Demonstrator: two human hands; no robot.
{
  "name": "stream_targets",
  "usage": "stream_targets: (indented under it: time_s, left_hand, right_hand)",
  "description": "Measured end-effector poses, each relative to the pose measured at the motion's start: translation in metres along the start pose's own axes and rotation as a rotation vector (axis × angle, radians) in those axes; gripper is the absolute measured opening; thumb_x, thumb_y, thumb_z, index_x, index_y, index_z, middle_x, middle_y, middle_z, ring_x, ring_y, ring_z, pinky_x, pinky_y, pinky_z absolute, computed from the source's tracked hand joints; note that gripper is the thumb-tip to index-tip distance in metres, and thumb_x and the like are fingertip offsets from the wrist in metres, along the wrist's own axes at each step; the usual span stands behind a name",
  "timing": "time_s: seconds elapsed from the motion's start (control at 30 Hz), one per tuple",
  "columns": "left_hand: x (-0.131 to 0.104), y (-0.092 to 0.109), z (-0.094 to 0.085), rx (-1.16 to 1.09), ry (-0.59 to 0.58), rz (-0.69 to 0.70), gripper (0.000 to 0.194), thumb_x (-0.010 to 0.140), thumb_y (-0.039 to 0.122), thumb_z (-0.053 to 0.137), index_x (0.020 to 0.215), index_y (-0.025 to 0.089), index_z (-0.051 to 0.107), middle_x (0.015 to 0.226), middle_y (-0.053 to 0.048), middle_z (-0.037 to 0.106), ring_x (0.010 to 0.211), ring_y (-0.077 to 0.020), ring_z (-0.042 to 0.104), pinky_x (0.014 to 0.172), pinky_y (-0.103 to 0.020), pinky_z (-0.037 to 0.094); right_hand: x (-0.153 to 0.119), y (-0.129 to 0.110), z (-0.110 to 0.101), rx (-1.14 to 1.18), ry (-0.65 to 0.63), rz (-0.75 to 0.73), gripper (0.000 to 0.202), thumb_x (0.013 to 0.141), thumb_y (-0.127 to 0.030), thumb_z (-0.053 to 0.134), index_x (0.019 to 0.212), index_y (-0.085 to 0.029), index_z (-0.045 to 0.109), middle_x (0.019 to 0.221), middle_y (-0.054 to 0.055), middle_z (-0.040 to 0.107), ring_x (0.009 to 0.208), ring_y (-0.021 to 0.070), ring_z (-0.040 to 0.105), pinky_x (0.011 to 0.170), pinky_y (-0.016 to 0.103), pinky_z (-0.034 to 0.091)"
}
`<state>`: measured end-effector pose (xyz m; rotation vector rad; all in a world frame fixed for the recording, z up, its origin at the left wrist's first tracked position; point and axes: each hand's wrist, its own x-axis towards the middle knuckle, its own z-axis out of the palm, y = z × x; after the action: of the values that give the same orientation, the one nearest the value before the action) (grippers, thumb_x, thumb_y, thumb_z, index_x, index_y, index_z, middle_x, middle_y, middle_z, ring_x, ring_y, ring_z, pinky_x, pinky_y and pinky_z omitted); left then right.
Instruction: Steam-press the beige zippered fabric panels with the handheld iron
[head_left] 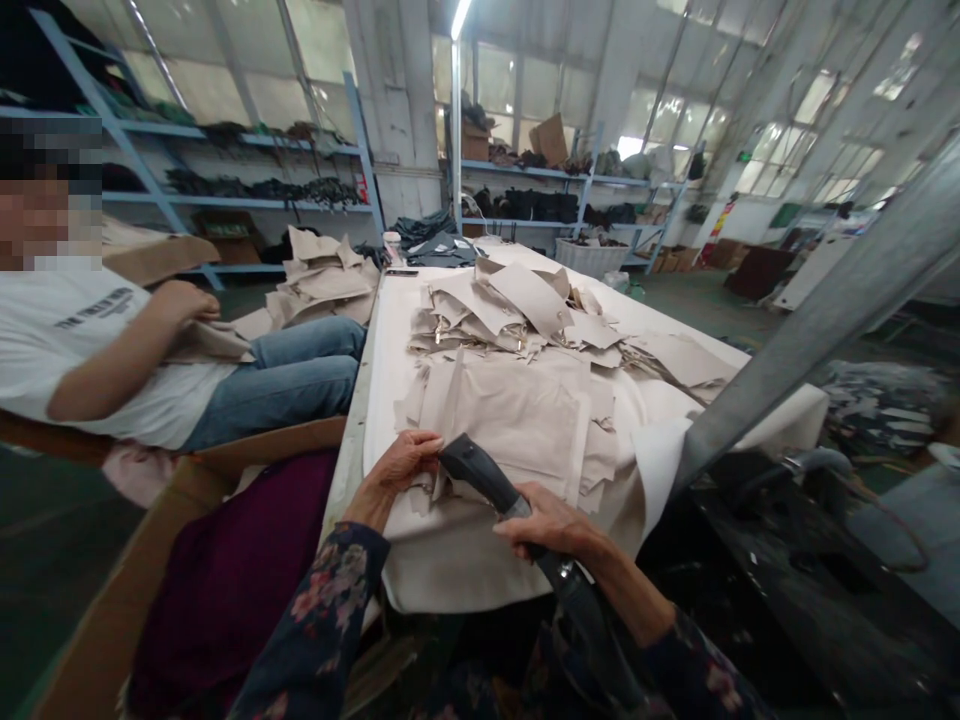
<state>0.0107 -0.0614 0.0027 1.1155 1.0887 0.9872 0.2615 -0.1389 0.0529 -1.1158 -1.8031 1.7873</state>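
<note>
A black strap (pixel 480 472), smooth like leather and with metal hardware lower down, runs from near my lap up over the table's front edge. My right hand (pixel 551 520) is wrapped round its middle. At its upper end, the fingers of my left hand (pixel 405 460) are pinched together against the strap's edge. Just beyond my hands lies a flat beige panel (pixel 517 410) on top of other beige pieces. Behind it rises a loose heap of beige pieces (pixel 517 300), some with small metal clasps.
The white-covered table (pixel 427 580) stretches away from me. On the left, a seated person (pixel 112 350) holds a beige piece. A cardboard box (pixel 90 600) with purple cloth (pixel 232 570) stands below. A grey metal post (pixel 810 340) slants at right beside dark machinery (pixel 787 560).
</note>
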Motion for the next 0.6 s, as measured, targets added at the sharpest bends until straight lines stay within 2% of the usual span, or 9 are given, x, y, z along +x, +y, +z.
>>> stream_targets:
  time_s: [0.1,0.2,0.33,0.43,0.53,0.6]
  left_hand:
    - [-0.002,0.003,-0.002,-0.059,-0.057,-0.063,0.031,0.058,0.034,0.074,0.072,0.009,0.063,0.062,-0.004,0.062,0.053,-0.012,0.055,0.052,-0.023,0.044]
    - [-0.002,0.002,-0.003,-0.085,-0.078,-0.07,0.031,0.059,0.034,0.075,0.072,0.009,0.063,0.063,-0.004,0.062,0.053,-0.0108,0.055,0.051,-0.022,0.043]
    - [0.0,-0.003,-0.004,-0.1,-0.04,-0.01,0.031,0.061,0.035,0.074,0.057,0.012,0.054,0.049,0.004,0.049,0.044,-0.0057,0.044,0.044,-0.018,0.037]
    - [0.002,-0.004,-0.005,-0.108,-0.028,-0.017,0.032,0.059,0.035,0.075,0.056,0.013,0.052,0.047,0.006,0.044,0.043,-0.0048,0.04,0.042,-0.017,0.034]
    - [0.001,-0.001,-0.005,-0.112,-0.01,-0.025,0.031,0.058,0.035,0.075,0.057,0.013,0.054,0.048,0.006,0.046,0.044,-0.0051,0.042,0.043,-0.017,0.035]
    - [-0.002,0.002,-0.005,-0.082,-0.021,-0.065,0.029,0.056,0.036,0.076,0.062,0.012,0.059,0.051,0.003,0.053,0.047,-0.0073,0.047,0.047,-0.019,0.039]
  right_hand:
    - [0.01,-0.005,0.001,0.019,0.013,-0.02,0.022,0.073,-0.032,0.063,0.081,-0.018,0.049,0.053,-0.005,0.052,0.042,0.0083,0.048,0.039,0.017,0.042]
    - [0.007,-0.007,0.002,0.005,-0.007,0.002,0.022,0.072,-0.031,0.064,0.081,-0.017,0.049,0.054,-0.005,0.052,0.043,0.0085,0.049,0.039,0.017,0.042]
    - [-0.015,-0.006,0.006,-0.017,-0.064,0.063,0.021,0.071,-0.029,0.064,0.078,-0.017,0.049,0.053,-0.005,0.052,0.042,0.0077,0.048,0.038,0.016,0.04]
    - [-0.023,-0.005,0.007,-0.055,-0.078,0.084,0.02,0.07,-0.028,0.065,0.076,-0.017,0.05,0.053,-0.006,0.052,0.043,0.0073,0.048,0.039,0.016,0.039]
    - [-0.013,-0.006,0.007,-0.056,-0.068,0.093,0.02,0.071,-0.029,0.064,0.077,-0.016,0.05,0.053,-0.005,0.053,0.043,0.0075,0.049,0.04,0.016,0.04]
    - [-0.001,-0.007,0.009,-0.029,-0.049,0.079,0.021,0.071,-0.029,0.066,0.076,-0.016,0.05,0.053,-0.005,0.054,0.042,0.0071,0.049,0.04,0.016,0.04]
